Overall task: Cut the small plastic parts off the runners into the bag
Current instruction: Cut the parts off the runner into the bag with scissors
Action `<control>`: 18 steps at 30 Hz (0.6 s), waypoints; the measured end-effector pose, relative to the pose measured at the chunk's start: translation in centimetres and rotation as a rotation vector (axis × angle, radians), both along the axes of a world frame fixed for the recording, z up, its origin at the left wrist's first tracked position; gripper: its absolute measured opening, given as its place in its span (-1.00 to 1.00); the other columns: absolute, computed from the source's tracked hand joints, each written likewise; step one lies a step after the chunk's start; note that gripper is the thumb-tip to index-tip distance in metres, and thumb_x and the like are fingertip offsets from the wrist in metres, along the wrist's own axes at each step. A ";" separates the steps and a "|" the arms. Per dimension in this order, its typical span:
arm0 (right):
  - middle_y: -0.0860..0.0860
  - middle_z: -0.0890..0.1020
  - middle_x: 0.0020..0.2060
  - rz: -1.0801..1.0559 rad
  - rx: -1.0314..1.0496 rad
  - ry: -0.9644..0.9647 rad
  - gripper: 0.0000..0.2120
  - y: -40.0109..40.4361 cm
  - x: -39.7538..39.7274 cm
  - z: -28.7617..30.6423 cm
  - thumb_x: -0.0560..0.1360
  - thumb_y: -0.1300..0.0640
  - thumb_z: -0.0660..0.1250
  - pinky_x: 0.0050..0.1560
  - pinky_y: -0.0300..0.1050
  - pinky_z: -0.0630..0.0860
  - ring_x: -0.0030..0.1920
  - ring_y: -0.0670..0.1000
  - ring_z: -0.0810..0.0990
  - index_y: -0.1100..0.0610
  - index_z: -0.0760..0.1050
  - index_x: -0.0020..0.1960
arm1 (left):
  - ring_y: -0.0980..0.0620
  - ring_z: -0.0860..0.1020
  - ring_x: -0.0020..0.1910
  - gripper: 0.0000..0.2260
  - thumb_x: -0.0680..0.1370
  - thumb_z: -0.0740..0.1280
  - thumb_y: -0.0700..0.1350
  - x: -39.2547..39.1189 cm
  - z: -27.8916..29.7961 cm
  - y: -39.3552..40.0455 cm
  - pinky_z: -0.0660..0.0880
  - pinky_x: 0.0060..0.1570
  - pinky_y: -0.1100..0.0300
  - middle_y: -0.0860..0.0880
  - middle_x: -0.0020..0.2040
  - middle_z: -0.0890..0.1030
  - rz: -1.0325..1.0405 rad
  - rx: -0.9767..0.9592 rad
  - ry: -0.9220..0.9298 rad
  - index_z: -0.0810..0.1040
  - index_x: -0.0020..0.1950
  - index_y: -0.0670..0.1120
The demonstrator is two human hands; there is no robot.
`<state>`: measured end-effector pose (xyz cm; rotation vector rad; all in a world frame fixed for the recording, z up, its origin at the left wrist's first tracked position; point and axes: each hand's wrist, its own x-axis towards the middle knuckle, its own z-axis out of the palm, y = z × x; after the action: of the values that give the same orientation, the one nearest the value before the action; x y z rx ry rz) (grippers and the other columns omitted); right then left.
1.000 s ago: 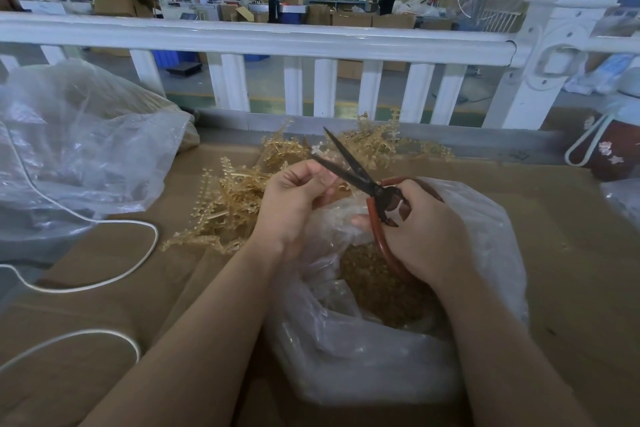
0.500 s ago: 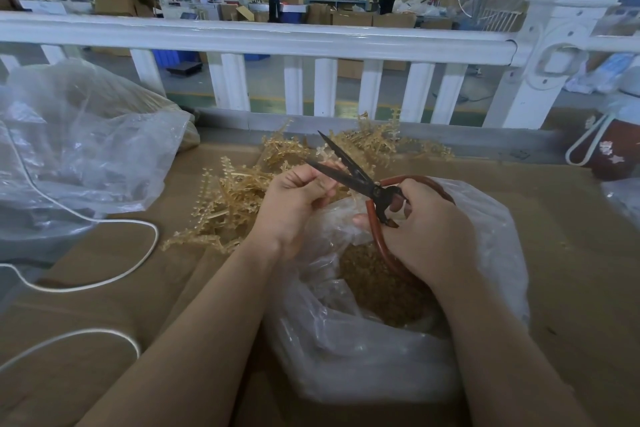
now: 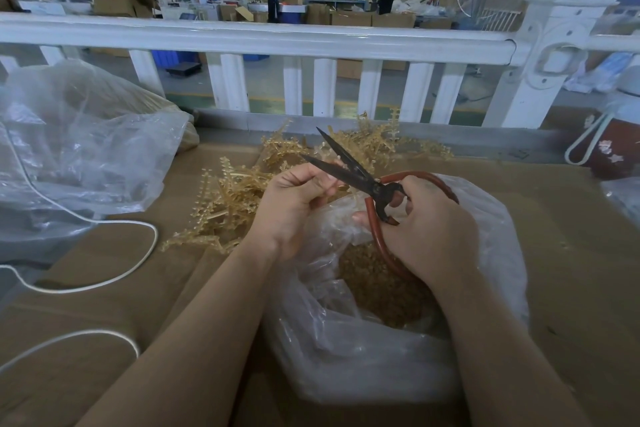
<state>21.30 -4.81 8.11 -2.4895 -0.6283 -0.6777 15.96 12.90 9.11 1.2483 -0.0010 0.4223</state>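
Note:
My right hand [image 3: 429,229] grips the red handles of large dark scissors [image 3: 346,166], whose blades stand apart and point up and left. My left hand [image 3: 294,204] is curled round a small amber piece of runner that it holds at the blades, mostly hidden by the fingers. Both hands hover over a clear plastic bag [image 3: 346,357] with a heap of small amber parts [image 3: 377,288] inside. A pile of amber runners [image 3: 235,198] lies on the cardboard behind my left hand.
A big crumpled clear bag [image 3: 79,149] fills the left side, with a white cord [image 3: 104,284] looping across the cardboard-covered table [image 3: 571,270]. A white railing [image 3: 277,42] bounds the far edge. A dark red container [image 3: 609,152] stands at the right.
The scissors and both hands have shifted only slightly; the blades stay apart around the piece in my left hand.

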 end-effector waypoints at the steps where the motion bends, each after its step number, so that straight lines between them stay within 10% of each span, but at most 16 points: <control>1: -0.27 0.40 -0.33 0.007 0.000 0.005 -0.55 0.0 0.0 0.0 0.38 -0.46 0.36 -0.39 -0.40 0.19 -0.37 -0.28 0.34 -0.08 0.44 -0.14 | 0.09 0.39 -0.29 -0.92 0.43 0.40 -0.17 -0.1 0.0 0.0 0.37 -0.23 0.28 -0.08 -0.29 0.53 -0.003 0.000 -0.001 0.64 -0.19 -0.18; 18: -0.21 0.40 -0.47 0.060 0.080 -0.033 -0.41 -0.2 0.0 -0.5 0.33 -0.58 0.10 -0.45 -0.32 0.28 -0.45 -0.18 0.38 -0.05 0.36 -0.32 | 0.17 0.50 -0.30 -0.88 0.44 0.40 -0.14 -0.5 0.5 -0.2 0.44 -0.21 0.36 0.03 -0.30 0.62 -0.055 0.001 0.020 0.69 -0.28 -0.02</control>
<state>21.34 -4.97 7.61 -2.3808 -0.6722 -0.7090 15.50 12.74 9.63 1.2511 -0.0182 0.3624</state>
